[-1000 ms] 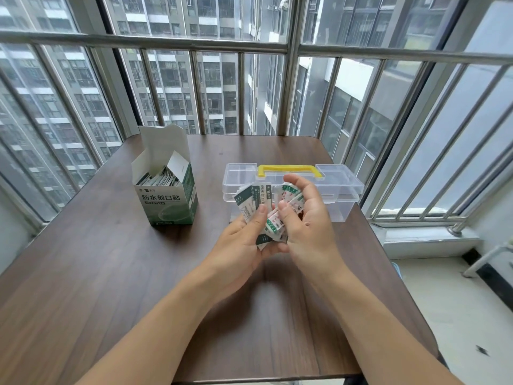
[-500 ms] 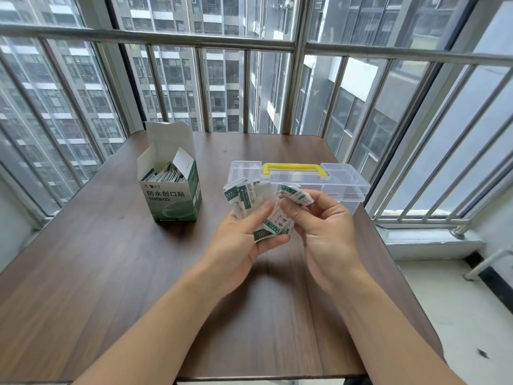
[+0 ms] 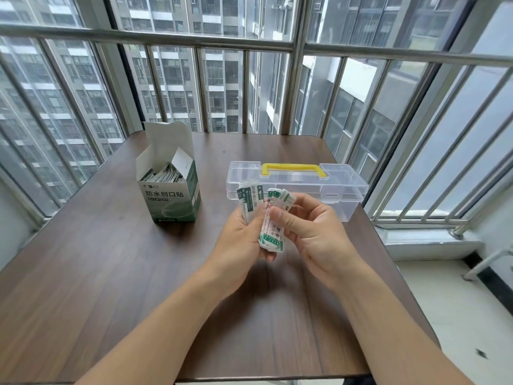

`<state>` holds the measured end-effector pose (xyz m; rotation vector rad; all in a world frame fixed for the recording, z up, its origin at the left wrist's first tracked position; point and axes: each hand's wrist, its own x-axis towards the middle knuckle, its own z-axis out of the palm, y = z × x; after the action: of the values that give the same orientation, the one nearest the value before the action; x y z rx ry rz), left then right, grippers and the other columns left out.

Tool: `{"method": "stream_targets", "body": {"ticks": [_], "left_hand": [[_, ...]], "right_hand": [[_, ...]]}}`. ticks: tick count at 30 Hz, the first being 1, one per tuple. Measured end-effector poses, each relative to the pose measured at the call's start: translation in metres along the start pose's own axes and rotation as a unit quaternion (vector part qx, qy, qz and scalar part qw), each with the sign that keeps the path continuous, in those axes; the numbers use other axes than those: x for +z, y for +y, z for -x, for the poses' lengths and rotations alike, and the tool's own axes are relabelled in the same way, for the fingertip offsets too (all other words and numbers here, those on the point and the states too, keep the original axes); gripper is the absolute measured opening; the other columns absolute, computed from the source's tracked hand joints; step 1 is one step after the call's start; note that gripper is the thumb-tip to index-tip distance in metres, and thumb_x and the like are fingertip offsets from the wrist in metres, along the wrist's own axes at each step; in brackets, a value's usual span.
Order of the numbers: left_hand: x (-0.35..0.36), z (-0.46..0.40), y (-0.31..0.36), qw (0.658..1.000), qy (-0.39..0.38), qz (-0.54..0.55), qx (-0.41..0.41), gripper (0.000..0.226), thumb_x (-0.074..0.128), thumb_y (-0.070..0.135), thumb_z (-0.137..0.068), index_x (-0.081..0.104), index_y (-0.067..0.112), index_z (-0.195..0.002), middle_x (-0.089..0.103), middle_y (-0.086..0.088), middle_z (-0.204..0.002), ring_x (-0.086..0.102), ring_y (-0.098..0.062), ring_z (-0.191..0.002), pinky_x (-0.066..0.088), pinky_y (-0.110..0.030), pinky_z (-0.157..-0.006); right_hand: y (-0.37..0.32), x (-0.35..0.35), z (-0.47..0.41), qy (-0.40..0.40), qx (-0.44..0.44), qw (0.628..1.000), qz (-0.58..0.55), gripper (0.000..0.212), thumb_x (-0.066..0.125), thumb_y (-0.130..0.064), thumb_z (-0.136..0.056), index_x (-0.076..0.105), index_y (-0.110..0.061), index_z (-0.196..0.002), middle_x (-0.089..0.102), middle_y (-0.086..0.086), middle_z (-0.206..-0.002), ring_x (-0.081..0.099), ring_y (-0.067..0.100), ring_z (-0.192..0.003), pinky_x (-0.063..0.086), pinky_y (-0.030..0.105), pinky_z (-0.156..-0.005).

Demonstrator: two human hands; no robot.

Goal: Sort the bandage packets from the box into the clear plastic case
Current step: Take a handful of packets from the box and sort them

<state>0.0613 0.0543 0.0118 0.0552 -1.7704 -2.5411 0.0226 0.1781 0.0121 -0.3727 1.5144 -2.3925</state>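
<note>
Early stage: both hands, left [image 3: 244, 240] and right [image 3: 313, 234], pinch a bunch of packets [image 3: 270, 226] above the table [image 3: 111, 273], the case [image 3: 299, 187] apparently shut and seemingly empty, more packets remaining in the open box [image 3: 169, 190].

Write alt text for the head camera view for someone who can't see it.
Both hands, left hand and right hand, hold a bunch of bandage packets above a wooden table. Behind them sit a closed clear plastic case with a yellow handle and an open green bandage box.
</note>
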Motion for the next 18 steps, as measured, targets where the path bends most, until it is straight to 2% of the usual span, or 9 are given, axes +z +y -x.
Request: {"method": "stream_targets", "body": {"ticks": [3,6,10,12,14,16,18], "left_hand": [[-0.001,0.002,0.003,1.0,0.004,0.001,-0.009,0.032,0.056,0.033,-0.09,0.062,0.01,-0.112,0.064,-0.01,-0.076,0.062,-0.013,-0.059,0.044,-0.024,-0.038],[-0.004,0.002,0.004,0.999,0.001,0.039,-0.029,0.026,0.054,0.023,-0.098,0.063,0.009,-0.118,0.073,-0.01,-0.089,0.072,-0.018,-0.074,0.05,-0.024,-0.042],[-0.007,0.0,0.005,0.997,0.0,0.063,-0.036,0.03,0.049,0.028,-0.102,0.063,0.011,-0.122,0.075,-0.011,-0.103,0.072,-0.024,-0.088,0.055,-0.025,-0.046],[-0.008,-0.002,0.006,0.997,-0.006,0.065,-0.03,0.035,0.054,0.03,-0.096,0.063,0.008,-0.122,0.074,-0.013,-0.106,0.072,-0.025,-0.087,0.055,-0.024,-0.046],[-0.008,-0.003,0.005,0.998,-0.019,0.061,-0.017,0.033,0.061,0.025,-0.089,0.063,0.006,-0.116,0.073,-0.015,-0.102,0.071,-0.023,-0.08,0.053,-0.022,-0.046],[-0.01,-0.005,0.004,0.998,-0.017,0.059,-0.009,0.022,0.061,0.019,-0.089,0.062,0.007,-0.108,0.072,-0.015,-0.093,0.068,-0.017,-0.069,0.05,-0.021,-0.045],[-0.013,-0.006,0.005,0.998,-0.01,0.06,-0.004,0.016,0.055,0.015,-0.096,0.061,0.007,-0.109,0.073,-0.015,-0.087,0.066,-0.013,-0.064,0.049,-0.02,-0.046]], "right_hand": [[-0.003,0.003,-0.001,0.015,-0.041,0.996,0.072,0.044,0.079,-0.008,-0.07,0.068,-0.005,-0.113,0.072,0.016,-0.095,0.066,0.026,-0.082,0.058,0.035,-0.066],[-0.005,0.005,0.0,0.016,-0.053,0.991,0.123,0.032,0.076,-0.002,-0.079,0.068,0.003,-0.109,0.072,0.01,-0.09,0.065,0.014,-0.075,0.052,0.022,-0.06],[-0.005,0.004,-0.002,0.056,-0.053,0.989,0.124,0.025,0.077,-0.002,-0.081,0.067,0.005,-0.103,0.072,0.012,-0.088,0.067,0.02,-0.077,0.058,0.031,-0.063],[-0.004,0.006,-0.003,0.071,-0.046,0.988,0.127,0.022,0.077,-0.004,-0.082,0.068,0.005,-0.1,0.072,0.015,-0.088,0.068,0.02,-0.077,0.059,0.033,-0.064],[-0.006,0.008,-0.004,0.069,-0.039,0.986,0.148,0.018,0.076,-0.009,-0.083,0.072,-0.001,-0.097,0.075,0.015,-0.091,0.066,0.021,-0.077,0.057,0.033,-0.064],[-0.01,0.006,-0.003,0.057,-0.04,0.981,0.183,0.018,0.072,-0.023,-0.084,0.074,-0.012,-0.097,0.077,0.006,-0.092,0.064,0.017,-0.075,0.05,0.032,-0.064],[-0.022,-0.004,-0.001,0.073,-0.088,0.961,0.252,0.026,0.071,-0.034,-0.082,0.072,-0.018,-0.103,0.074,-0.002,-0.093,0.064,0.012,-0.075,0.048,0.03,-0.063]]}}
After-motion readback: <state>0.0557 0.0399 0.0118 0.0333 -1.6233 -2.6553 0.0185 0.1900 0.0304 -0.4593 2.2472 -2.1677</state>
